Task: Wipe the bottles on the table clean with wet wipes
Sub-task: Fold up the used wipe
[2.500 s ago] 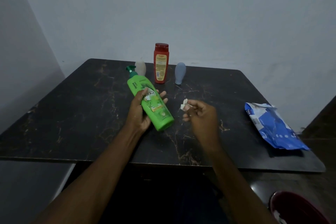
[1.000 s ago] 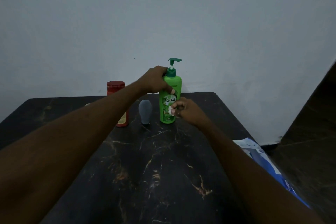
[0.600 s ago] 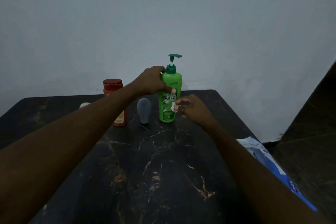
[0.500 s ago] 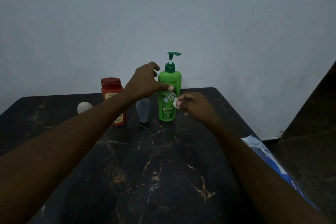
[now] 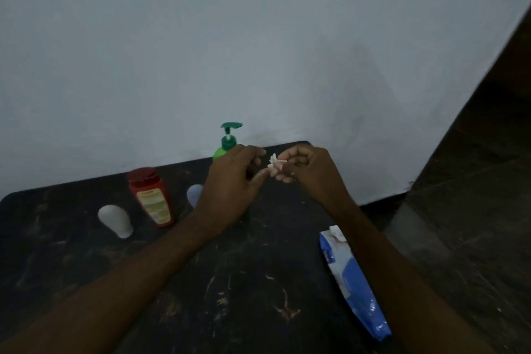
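Right hand (image 5: 307, 169) pinches a crumpled wet wipe (image 5: 273, 160); left hand (image 5: 230, 184) reaches it, grip I cannot tell. At 12 o'clock behind the left hand stands the green pump bottle (image 5: 227, 143), near the far edge of the table (image 5: 244, 282).

— Which colours are being shown on the table (image 5: 244, 282)?
— Black with tan veining is being shown. A green pump bottle (image 5: 228, 140), a red bottle (image 5: 152, 198) with a yellow label, a white bottle (image 5: 116, 221), a white wipe (image 5: 273, 160) and a blue-and-white pack (image 5: 353, 282) are being seen.
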Motion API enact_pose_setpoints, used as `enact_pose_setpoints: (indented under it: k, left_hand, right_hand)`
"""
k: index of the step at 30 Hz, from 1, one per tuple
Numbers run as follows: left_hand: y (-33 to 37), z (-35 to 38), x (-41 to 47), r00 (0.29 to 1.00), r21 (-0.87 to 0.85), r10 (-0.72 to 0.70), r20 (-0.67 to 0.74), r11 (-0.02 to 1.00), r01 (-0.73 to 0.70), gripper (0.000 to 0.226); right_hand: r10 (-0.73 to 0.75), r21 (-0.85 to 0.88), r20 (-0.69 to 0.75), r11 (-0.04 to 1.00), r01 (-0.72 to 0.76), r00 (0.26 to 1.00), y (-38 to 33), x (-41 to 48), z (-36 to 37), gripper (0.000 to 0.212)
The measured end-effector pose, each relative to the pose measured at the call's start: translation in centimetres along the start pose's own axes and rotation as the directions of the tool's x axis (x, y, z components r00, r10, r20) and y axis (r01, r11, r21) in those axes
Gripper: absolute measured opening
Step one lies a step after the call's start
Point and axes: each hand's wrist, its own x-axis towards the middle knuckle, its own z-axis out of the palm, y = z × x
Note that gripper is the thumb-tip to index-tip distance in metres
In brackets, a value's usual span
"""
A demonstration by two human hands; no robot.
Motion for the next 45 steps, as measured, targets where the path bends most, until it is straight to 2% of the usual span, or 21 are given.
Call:
enact_pose_setpoints:
  k: [4, 9, 12, 16, 18, 20, 25, 28, 32, 39, 41, 45]
  left_hand:
    - [3.3, 2.5, 3.3, 0.994, -0.095, -0.051, 0.097, 0.994, 0.060, 0.036]
    - [8.0, 7.4, 6.5, 0.984, -0.278, -0.001, 0.179, 0.959, 0.051, 0.011]
    - [10.3, 11.7, 7.8, 0.951, -0.404, -0.014, 0.309, 0.903, 0.144, 0.006]
    - [13.1, 18.8, 8.3, 0.880, -0.487, -0.023, 0.474, 0.826, 0.284, 0.004]
    - [14.5, 22.9, 8.1, 0.829, -0.494, -0.010, 0.559, 0.799, 0.343, 0.006]
    - [15.9, 27.1, 7.5, 0.778, -0.474, 0.036, 0.627, 0.811, 0.344, 0.005]
    - [19.3, 36.8, 4.8, 0.631, -0.368, 0.148, 0.762, 0.900, 0.235, 0.007]
    - [21.2, 41.8, 2.2, 0.529, -0.284, 0.206, 0.823, 0.956, 0.069, 0.007]
    - [22.6, 47.5, -2.2, 0.367, -0.234, 0.221, 0.904, 0.972, -0.009, 0.004]
    - [23.3, 54.9, -9.1, 0.070, -0.201, 0.214, 0.974, 0.967, -0.156, 0.019]
    - [22.9, 56.1, -10.3, 0.037, -0.184, 0.194, 0.980, 0.967, -0.176, 0.022]
    - [22.1, 57.4, -11.6, 0.018, -0.181, 0.190, 0.982, 0.959, -0.217, 0.022]
  right_hand:
    - [0.012, 0.045, -0.061, 0.999, -0.009, 0.998, -1.7, -1.2, -4.3, 0.015]
    - [0.069, 0.078, -0.209, 0.995, -0.054, 0.975, -1.8, -3.5, -10.7, 0.016]
    - [0.106, 0.075, -0.311, 0.993, -0.086, 0.944, -0.7, -5.6, -15.1, 0.012]
    - [0.229, 0.182, -0.424, 0.969, -0.166, 0.876, 2.6, -8.7, -20.4, 0.008]
    - [0.272, 0.205, -0.488, 0.959, -0.194, 0.830, 4.9, -10.5, -22.8, 0.006]
    - [0.306, 0.215, -0.539, 0.951, -0.223, 0.785, 7.3, -12.7, -25.0, 0.005]
    - [0.420, 0.264, -0.650, 0.906, -0.329, 0.634, 13.9, -18.8, -28.9, 0.008]
    - [0.488, 0.318, -0.684, 0.868, -0.382, 0.542, 18.2, -22.6, -30.1, 0.011]
    - [0.585, 0.422, -0.696, 0.802, -0.423, 0.416, 24.1, -27.5, -30.5, 0.008]
    - [0.718, 0.578, -0.670, 0.664, -0.475, 0.188, 33.4, -33.6, -29.3, 0.011]
    - [0.739, 0.582, -0.660, 0.616, -0.531, 0.134, 35.8, -34.7, -28.7, 0.008]
    - [0.744, 0.562, -0.667, 0.540, -0.626, 0.044, 39.6, -36.1, -27.5, 0.011]
